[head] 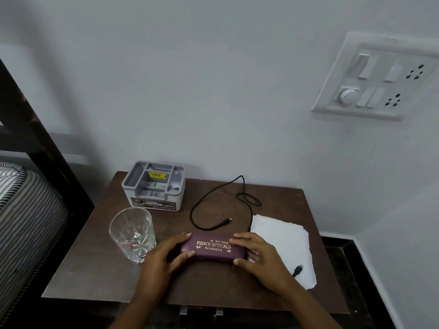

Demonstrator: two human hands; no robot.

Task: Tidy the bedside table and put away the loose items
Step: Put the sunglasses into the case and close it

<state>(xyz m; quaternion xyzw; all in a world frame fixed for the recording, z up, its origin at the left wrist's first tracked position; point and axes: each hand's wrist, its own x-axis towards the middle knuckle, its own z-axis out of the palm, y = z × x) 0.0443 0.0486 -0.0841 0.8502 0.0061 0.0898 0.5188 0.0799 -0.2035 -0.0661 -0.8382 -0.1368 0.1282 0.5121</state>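
A striped mattress (28,210) and a dark bed frame (35,138) fill the left edge, right against the brown bedside table (95,269). On the table's left part a clear glass (131,233) stands upright. Behind it, near the wall, sits a grey plastic organizer (154,186) with several open compartments and a yellow sticker inside.

The left hand (164,255) comes up from the near edge, just beside the glass. It grips the left end of a maroon glasses case (213,248). Its fingers curl together over the far edge and its thumb presses the near side, so the end is pinched between them. The glasses case lies flat and closed at the middle of the table, toward the front, with gold lettering on top.

Behind the case a black cable (225,203) loops across the wood. 1 plug end rests on the bare surface close to the case's far edge.

The right hand (259,255) holds the case's right end in the same way, with the fingers close together over the far edge and the thumb on the near side. To its right a torn white sheet of paper (285,238) lies flat, partly under that hand. A 2nd black plug (298,270) rests on it near the wrist, and the cable between the 2 plugs is hidden behind the hand.

High on the wall at the right is a white switch panel (377,77) with 2 sockets.
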